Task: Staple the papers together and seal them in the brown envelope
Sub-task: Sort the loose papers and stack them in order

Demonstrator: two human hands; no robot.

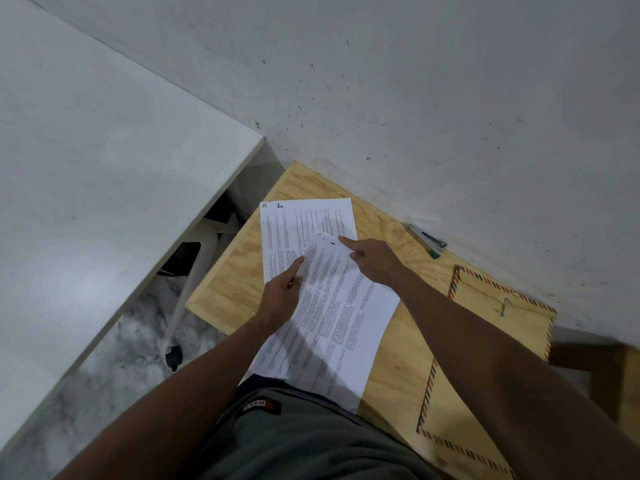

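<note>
Gathering step: left hand (281,296) pinching printed white paper sheets (332,317), right hand (375,259) pressing them with straight forefinger, on plywood table (228,278). Next, probably squaring edges, then fetching grey metal stapler (426,240).

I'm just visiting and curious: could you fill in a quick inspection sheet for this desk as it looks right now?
Surface: wooden board set against a grey wall.
Job's things: two printed sheets, the upper sheet askew over the lower sheet; stapler by the wall; brown envelope with striped border, partly under the right arm.
Clutter: nothing seen.
Hands: left hand pinches the upper sheet's edge; right hand presses it with a straight forefinger.
Cables: nothing seen.
Surroundings: white table to the left, marbled floor below.
</note>
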